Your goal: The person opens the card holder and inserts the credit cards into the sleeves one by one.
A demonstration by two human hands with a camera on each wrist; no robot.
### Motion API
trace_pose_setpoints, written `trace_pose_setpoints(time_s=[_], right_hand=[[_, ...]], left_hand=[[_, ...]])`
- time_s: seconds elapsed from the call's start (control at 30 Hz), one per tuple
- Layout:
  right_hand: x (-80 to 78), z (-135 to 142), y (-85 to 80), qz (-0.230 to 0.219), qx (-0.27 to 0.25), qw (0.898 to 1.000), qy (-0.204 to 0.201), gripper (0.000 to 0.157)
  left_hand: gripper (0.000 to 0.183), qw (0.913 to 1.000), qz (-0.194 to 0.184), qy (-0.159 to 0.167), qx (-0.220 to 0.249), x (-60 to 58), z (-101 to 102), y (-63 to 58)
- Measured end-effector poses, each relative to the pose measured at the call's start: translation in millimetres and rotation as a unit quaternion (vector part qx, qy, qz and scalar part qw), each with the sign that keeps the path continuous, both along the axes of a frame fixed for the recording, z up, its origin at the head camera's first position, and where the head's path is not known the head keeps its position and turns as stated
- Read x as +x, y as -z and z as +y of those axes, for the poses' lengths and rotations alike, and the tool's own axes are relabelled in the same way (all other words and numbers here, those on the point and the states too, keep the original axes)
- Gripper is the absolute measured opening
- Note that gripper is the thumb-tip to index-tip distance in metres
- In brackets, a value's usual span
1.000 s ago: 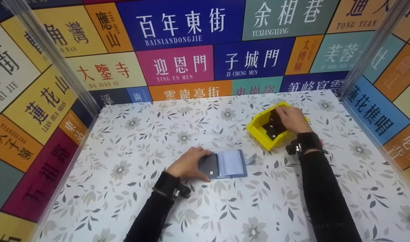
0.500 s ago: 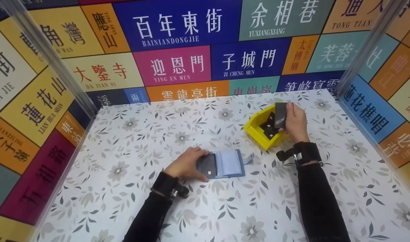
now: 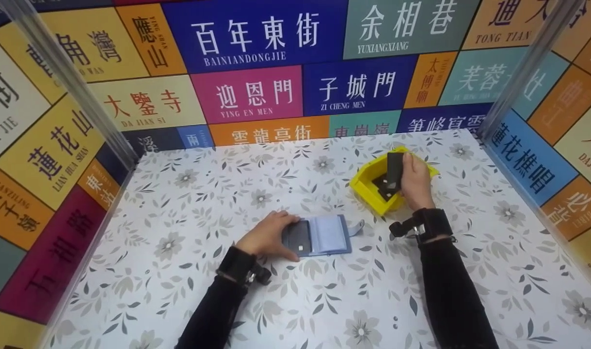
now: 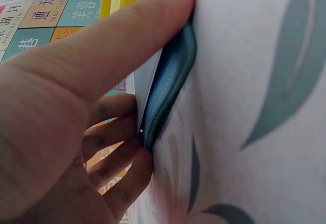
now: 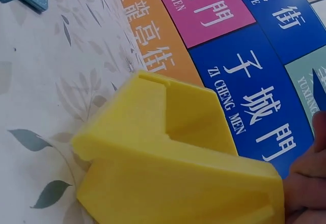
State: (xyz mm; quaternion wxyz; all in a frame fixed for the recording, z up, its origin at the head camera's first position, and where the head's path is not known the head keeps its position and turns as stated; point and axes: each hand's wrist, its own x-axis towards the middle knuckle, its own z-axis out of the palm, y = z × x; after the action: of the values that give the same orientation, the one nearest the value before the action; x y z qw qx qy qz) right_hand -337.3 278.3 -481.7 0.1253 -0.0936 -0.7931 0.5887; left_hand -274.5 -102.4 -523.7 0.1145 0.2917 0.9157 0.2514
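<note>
A blue card wallet [image 3: 330,235] lies open on the table, clear sleeves on its right side and a dark card [image 3: 299,237] on its left. My left hand [image 3: 268,237] grips the wallet's left edge, thumb at the near corner and fingers at the far one. In the left wrist view the thumb [image 4: 117,35] presses on the wallet's edge. Over a yellow bin [image 3: 368,194], my right hand [image 3: 416,179] pinches another dark card [image 3: 395,170] by its right edge, held upright. Several dark cards [image 3: 386,186] lie inside the bin, partly hidden by the held one.
A strap with a snap [image 3: 357,228] sticks out from the wallet's right side toward the bin. Panels with printed characters [image 3: 256,92] wall the table [image 3: 203,291] at the back and both sides. Clear posts [image 3: 106,126] stand at the back corners.
My right hand has come up out of the yellow bin with a dark card, then shifted slightly left and nearer. My left hand stays on the wallet.
</note>
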Motion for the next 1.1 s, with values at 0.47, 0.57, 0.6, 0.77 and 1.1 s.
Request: trace_pose_setpoints(time_s=[0.47, 0.57, 0.6, 0.77, 1.1], right_hand=[[21.4, -114.6, 23.9, 0.028, 0.019, 0.991, -0.130, 0.043], [34.2, -146.7, 29.7, 0.023, 0.028, 0.982, -0.186, 0.042], [38.8, -155.1, 31.0, 0.020, 0.034, 0.979, -0.201, 0.041], [50.8, -175.0, 35.2, 0.025, 0.064, 0.968, -0.239, 0.041], [41.5, -154.6, 25.3, 0.008, 0.040, 0.954, -0.297, 0.056]], left_hand=[[0.032, 0.9425, -0.014, -0.119, 0.312, -1.3, 32.3, 2.1], [0.033, 0.9220, -0.067, -0.138, 0.356, 3.0, 44.2, 3.4], [0.034, 0.9171, -0.074, -0.145, 0.364, 4.6, 47.5, 3.8], [0.034, 0.9103, -0.038, -0.168, 0.376, 8.7, 54.7, 5.3], [0.028, 0.9117, 0.047, -0.165, 0.373, 0.8, 42.6, 2.7]])
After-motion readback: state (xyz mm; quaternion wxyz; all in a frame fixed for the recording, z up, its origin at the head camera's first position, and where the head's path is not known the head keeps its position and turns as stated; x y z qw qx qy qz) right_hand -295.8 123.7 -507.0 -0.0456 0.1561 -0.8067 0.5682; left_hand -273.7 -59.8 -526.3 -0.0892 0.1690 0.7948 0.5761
